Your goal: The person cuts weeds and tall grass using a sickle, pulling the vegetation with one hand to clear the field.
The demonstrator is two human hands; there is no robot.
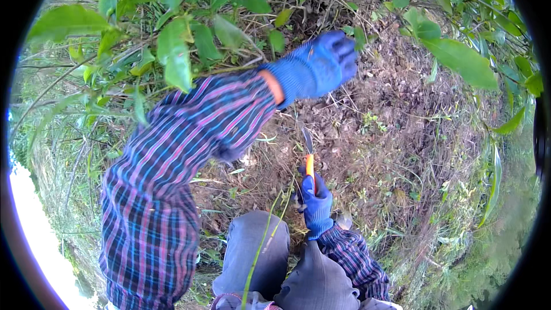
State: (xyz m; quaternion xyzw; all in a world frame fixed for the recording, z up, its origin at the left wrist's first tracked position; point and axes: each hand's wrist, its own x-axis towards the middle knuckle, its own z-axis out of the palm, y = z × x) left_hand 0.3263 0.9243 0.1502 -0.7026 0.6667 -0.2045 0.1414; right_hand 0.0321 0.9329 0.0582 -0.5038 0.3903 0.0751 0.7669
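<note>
My left hand [329,64], in a blue coated work glove, reaches over the ground at the upper middle, near low twigs and leaves. Its fingers are partly curled and blurred, and whether they hold anything is unclear. Close to my knees, my right hand [316,200], in a matching glove, grips the orange handle of a small curved-blade tool, probably a sickle [308,148]. The blade points up and away from me, above brown soil and dry plant litter [344,137]. Part of the handle lies hidden in my fingers.
Leafy branches [176,47] hang across the top left, and more leaves [460,60] droop at the upper right. My bent knees [258,245] are at the bottom. A long grass blade [258,254] crosses before my knee. Grass and weeds [417,198] cover the right.
</note>
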